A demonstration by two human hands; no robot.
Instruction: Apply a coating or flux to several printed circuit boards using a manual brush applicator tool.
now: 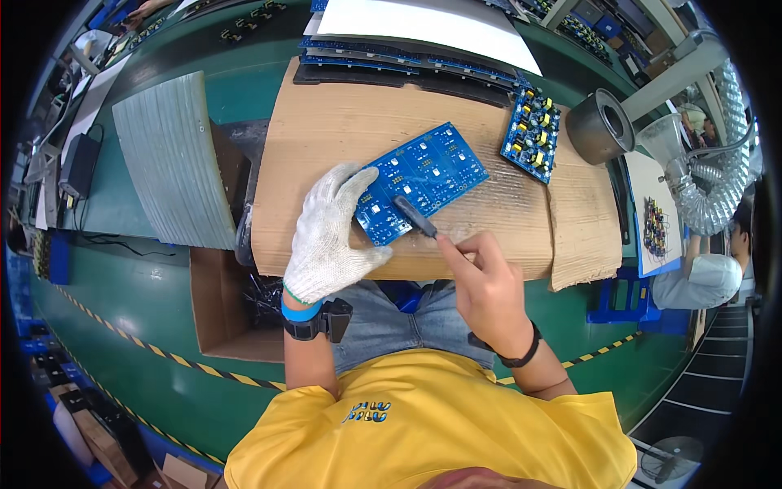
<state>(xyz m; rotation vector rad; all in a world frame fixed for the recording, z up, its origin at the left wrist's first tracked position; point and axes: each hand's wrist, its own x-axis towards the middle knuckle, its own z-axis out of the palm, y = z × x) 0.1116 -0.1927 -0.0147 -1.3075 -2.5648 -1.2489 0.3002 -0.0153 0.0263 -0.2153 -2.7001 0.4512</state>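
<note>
A blue circuit board (440, 167) lies slanted on the cardboard-covered work surface in front of me. My left hand (330, 236), in a white knitted glove, grips its left end, with fingers at the far corner and thumb by the near edge. In my bare right hand (489, 285) is a slim dark brush-like tool (417, 217). Its grey tip rests on or just over the board's lower left part; whether it touches, I cannot tell. Small white parts dot the board's upper face.
Blue boards (358, 61) are stacked under a white sheet at the back. A populated board (531, 134) with yellow parts sits right, beside a dark metal cylinder (600, 126). Left stands a grey foam-like sheet (173, 163); below is an open carton (224, 310). Another person (700, 281) sits far right.
</note>
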